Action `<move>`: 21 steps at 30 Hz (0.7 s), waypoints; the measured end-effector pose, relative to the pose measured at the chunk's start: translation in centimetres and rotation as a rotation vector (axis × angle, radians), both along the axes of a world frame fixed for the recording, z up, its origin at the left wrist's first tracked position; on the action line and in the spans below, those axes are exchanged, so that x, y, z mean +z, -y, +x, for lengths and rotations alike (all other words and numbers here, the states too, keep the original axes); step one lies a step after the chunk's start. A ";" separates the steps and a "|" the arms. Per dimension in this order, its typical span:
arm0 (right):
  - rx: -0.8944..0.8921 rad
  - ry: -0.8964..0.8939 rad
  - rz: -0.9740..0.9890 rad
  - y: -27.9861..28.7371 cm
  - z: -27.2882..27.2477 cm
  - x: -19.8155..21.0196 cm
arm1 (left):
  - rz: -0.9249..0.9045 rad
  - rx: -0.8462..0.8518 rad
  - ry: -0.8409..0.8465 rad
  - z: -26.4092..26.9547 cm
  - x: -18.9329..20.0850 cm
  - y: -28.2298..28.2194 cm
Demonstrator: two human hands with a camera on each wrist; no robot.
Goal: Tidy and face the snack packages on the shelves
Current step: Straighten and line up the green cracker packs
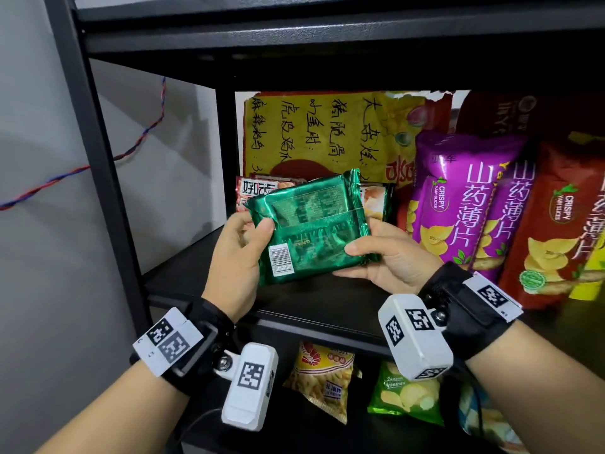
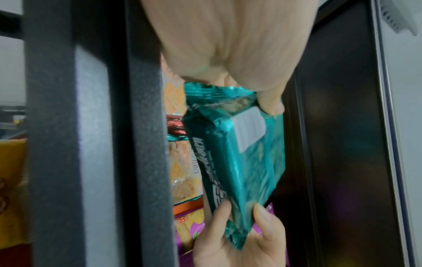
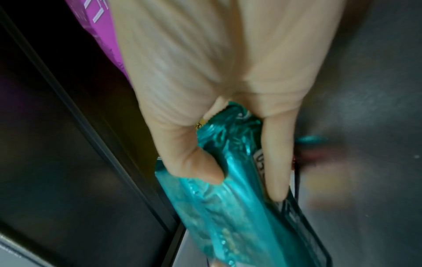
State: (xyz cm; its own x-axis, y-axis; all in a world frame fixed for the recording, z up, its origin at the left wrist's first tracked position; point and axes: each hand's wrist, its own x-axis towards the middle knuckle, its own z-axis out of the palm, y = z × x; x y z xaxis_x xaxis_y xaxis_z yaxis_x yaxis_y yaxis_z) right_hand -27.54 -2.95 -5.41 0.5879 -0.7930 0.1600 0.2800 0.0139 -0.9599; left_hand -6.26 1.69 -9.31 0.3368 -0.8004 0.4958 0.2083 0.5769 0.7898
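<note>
While left hand (image 1: 234,253) and right hand (image 1: 388,257) pinch opposite ends, flat crinkly green foil packet (image 1: 311,229) shows barcode side.

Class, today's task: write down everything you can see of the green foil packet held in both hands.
The green foil packet is a flat, shiny, crinkled wrapper with crimped end seals and a lengthwise back seam. Its back faces the head camera: fine print and a white barcode label near the lower left corner. It is held tilted in the air in front of the shelf, touching nothing else. The left hand grips its left end, thumb on top; the right hand grips its right end the same way.
</note>
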 end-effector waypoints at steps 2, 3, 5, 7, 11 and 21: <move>-0.037 -0.022 -0.064 -0.1 0.2 0.2 | -0.008 0.209 0.049 0.1 -0.1 -0.2; -0.058 -0.033 -0.094 -0.1 0.2 0.3 | 0.008 0.320 0.095 0.1 -0.1 -0.5; -0.095 -0.020 -0.135 -0.3 0.3 0.6 | 0.060 0.469 0.201 0.1 0.0 -1.4; -0.110 -0.005 -0.186 -0.5 0.6 1.3 | 0.078 0.428 0.261 -0.4 0.7 -2.5; -0.235 -0.206 -0.583 -2.2 2.3 2.8 | 0.044 0.008 0.186 -2.7 3.3 -3.9; -0.309 -0.500 -0.773 -1.9 4.0 3.3 | 0.187 0.080 0.089 3.0 6.4 0.3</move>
